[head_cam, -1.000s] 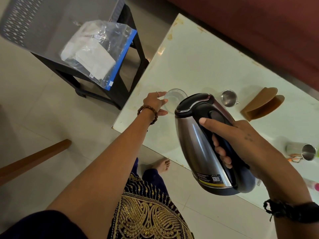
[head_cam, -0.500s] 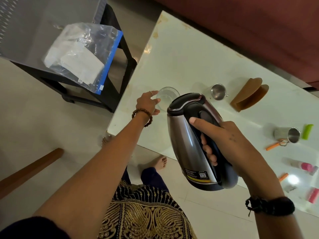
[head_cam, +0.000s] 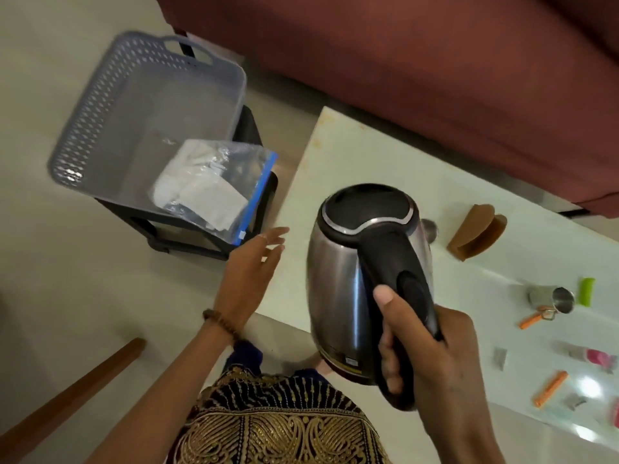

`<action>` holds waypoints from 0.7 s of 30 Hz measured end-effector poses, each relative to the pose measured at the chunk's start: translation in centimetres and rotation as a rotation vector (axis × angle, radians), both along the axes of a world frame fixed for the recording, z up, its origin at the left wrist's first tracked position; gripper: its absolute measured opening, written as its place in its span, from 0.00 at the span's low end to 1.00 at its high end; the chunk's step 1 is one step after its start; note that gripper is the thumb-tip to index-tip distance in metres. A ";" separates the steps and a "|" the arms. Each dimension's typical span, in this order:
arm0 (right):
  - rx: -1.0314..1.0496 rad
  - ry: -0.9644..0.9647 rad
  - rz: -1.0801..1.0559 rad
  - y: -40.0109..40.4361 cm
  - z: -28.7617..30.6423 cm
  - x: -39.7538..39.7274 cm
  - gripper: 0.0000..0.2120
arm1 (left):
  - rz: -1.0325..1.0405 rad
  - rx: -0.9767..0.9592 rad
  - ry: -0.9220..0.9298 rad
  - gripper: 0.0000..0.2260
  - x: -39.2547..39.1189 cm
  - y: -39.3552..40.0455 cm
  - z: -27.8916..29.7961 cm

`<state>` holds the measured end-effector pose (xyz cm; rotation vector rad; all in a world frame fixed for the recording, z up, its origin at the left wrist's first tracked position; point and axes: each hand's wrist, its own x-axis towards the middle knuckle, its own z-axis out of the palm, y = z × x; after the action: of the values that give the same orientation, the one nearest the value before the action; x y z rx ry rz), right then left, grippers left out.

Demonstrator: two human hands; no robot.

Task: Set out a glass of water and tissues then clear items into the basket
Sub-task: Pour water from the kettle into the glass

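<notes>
My right hand (head_cam: 428,360) grips the black handle of a steel electric kettle (head_cam: 348,269), held upright above the near left part of the white table (head_cam: 351,152). The kettle hides the drinking glass. My left hand (head_cam: 251,276) hovers open at the table's left edge, fingers spread, holding nothing. A grey perforated basket (head_cam: 100,105) stands on a black stool to the left of the table. A clear zip bag of white tissues (head_cam: 207,189) lies over the basket's near corner.
On the table lie a small steel cup (head_cam: 429,229), a brown folded holder (head_cam: 475,231), a tipped steel mug (head_cam: 552,298), a green clip (head_cam: 587,291), orange sticks (head_cam: 551,392) and pink items (head_cam: 599,356). A maroon sofa (head_cam: 435,78) runs behind. A wooden leg (head_cam: 73,393) crosses the floor at left.
My left hand came off the glass and pulled back to the table's left edge. The kettle tipped back upright and now covers the glass. The view swung up toward the basket.
</notes>
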<state>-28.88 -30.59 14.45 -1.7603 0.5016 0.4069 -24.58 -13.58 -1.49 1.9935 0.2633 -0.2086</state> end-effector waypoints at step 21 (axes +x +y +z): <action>0.412 -0.418 0.143 29.9 -6.0 16.0 0.18 | 0.347 0.451 0.103 0.21 7.8 30.0 -2.8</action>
<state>-12.91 -0.70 8.41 -1.4286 -0.0107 0.2114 -16.82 16.44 -4.28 2.3391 0.7705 -0.0288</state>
